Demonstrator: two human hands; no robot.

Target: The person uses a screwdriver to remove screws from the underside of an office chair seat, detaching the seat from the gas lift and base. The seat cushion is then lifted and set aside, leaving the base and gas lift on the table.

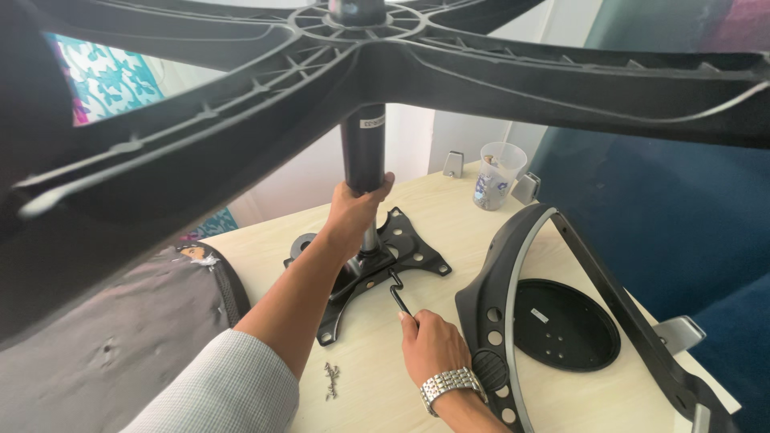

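An upside-down black chair base (449,72) with ribbed spokes fills the top of the view. Its black gas cylinder (362,144) runs down into a black metal seat plate (413,244) lying on a light wooden table (265,248). My left hand (353,212) is wrapped around the cylinder's lower end, just above the plate. My right hand (431,346), with a metal watch on the wrist, grips a black hex key (397,293) whose bent tip meets the plate.
A black armrest frame with a round pad (561,325) lies at the right. A clear plastic cup (499,175) with small parts stands at the back. Loose screws (330,378) lie near the front. A grey seat cushion (104,345) sits at left.
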